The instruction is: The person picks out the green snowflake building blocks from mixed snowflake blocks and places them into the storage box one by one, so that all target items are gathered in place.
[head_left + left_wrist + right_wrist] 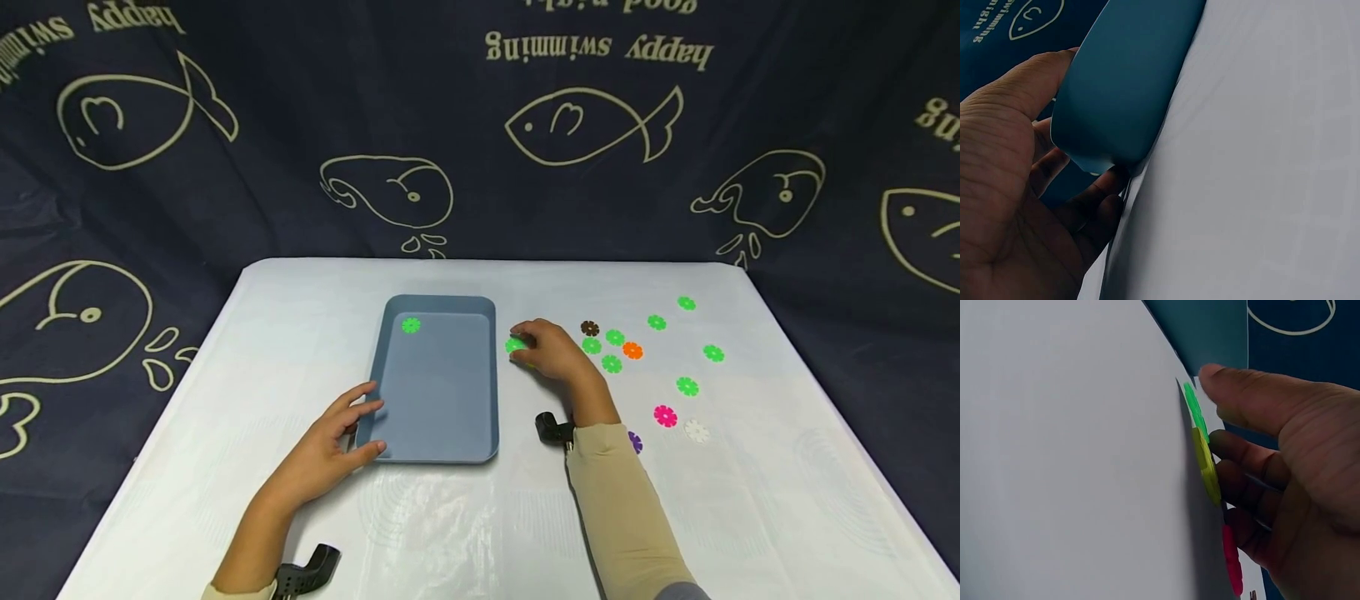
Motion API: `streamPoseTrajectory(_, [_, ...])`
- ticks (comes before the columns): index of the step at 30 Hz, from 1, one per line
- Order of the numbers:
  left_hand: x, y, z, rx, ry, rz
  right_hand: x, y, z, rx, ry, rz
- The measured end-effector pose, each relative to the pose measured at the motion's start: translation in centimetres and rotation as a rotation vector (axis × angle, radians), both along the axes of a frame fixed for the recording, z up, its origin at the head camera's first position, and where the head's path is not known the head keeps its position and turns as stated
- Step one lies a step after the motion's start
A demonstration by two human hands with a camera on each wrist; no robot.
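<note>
A blue-grey rectangular tray (437, 383) lies on the white table, a green flower-shaped disc (411, 326) in its far left part. My left hand (330, 450) holds the tray's near left corner, fingertips over the left rim and the thumb at the corner. Right of the tray, my right hand (553, 352) reaches low over the table. Its spread thumb and fingertips are around another green flower disc (515, 345). In the right wrist view, a yellow disc (1207, 465) and a pink disc (1231, 559) lie in a row by the fingers, largely hidden from above.
More flower discs are scattered to the right: several green ones (612, 363), a brown one (590, 328), an orange one (633, 351), a pink one (665, 416) and a white one (697, 431). A purple disc (636, 442) is partly covered by the right sleeve. A dark printed cloth (480, 208) hangs behind the table.
</note>
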State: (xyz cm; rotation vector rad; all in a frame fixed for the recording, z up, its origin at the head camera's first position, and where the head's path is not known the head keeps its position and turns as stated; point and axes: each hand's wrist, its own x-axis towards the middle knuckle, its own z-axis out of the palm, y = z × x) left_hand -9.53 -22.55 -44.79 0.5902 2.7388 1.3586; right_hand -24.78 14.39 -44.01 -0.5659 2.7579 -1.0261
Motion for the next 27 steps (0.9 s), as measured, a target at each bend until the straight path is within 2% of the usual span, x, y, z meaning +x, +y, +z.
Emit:
streamPoseTrajectory(6, [0.18,-0.08,0.04,0.005,-0.015,0.006,0.0,-0.44,-0.46,0.007,-0.006,-0.008])
streamPoseTrajectory(27, [0.17,0.14,0.24,-0.003,-0.004,0.008,0.05,-0.54,-0.27,0.057,0.054,-0.015])
